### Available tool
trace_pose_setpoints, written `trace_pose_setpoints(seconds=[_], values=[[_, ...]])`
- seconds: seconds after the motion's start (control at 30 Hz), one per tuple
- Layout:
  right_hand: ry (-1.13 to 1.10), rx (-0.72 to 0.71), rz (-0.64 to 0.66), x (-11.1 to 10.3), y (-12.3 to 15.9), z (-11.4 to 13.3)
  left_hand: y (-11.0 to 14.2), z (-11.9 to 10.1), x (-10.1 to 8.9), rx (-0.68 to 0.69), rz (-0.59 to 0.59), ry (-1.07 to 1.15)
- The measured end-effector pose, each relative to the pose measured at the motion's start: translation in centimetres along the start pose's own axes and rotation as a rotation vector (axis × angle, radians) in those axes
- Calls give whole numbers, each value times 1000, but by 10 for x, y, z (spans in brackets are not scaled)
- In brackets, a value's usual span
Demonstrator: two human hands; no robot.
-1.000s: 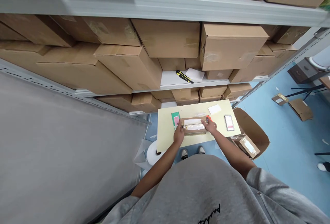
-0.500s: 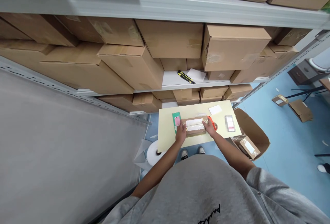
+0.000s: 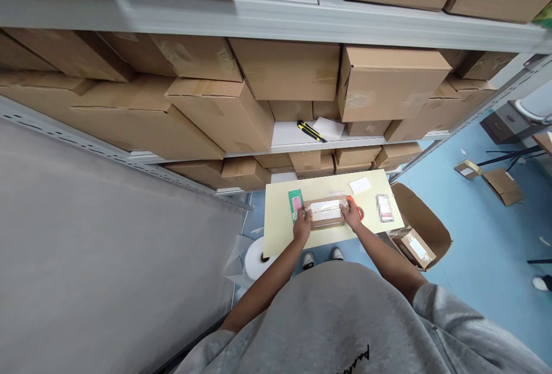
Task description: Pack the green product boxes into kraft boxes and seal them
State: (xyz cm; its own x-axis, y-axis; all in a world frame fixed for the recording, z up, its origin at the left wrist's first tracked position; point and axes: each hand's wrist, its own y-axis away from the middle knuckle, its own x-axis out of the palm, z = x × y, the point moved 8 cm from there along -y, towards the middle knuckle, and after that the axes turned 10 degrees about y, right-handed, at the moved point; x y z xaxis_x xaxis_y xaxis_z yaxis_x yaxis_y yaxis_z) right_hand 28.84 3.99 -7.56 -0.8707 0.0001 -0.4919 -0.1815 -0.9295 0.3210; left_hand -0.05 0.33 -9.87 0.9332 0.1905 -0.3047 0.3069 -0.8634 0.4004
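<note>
I've got the taped cardboard parcel [image 3: 326,213] at 12 o'clock, long axis 9-to-3, my left hand [image 3: 302,226] gripping its 9 o'clock end, my right hand [image 3: 352,215] gripping its 3 o'clock end, equally near.

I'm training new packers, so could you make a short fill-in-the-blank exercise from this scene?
The left hand and right hand both touch a brown parcel crossed by clear ____. Scissors beside the right hand have ____ handles. A utility knife lies on the ____ above the table.

Missing words: tape; orange; shelf
</note>
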Motion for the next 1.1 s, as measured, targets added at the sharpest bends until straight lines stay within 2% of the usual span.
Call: trace_pose_setpoints(seconds=[0.13, 0.33, 0.53, 0.83, 1.1], values=[[-8, 29, -43, -4, 0, -8, 2, 4, -3, -25, -12, -27], [26, 48, -39, -5, 2, -7, -2, 2, 0, 19, -3, 20], [46, -66, 7, 0, 3, 9, -5, 5, 3, 53, 5, 104], [48, -106, -13, 4, 0, 4, -2, 1, 10, 8, 55, -16], [28, -97, -27, 9, -6, -6, -3, -1, 8, 24, 12, -9]])
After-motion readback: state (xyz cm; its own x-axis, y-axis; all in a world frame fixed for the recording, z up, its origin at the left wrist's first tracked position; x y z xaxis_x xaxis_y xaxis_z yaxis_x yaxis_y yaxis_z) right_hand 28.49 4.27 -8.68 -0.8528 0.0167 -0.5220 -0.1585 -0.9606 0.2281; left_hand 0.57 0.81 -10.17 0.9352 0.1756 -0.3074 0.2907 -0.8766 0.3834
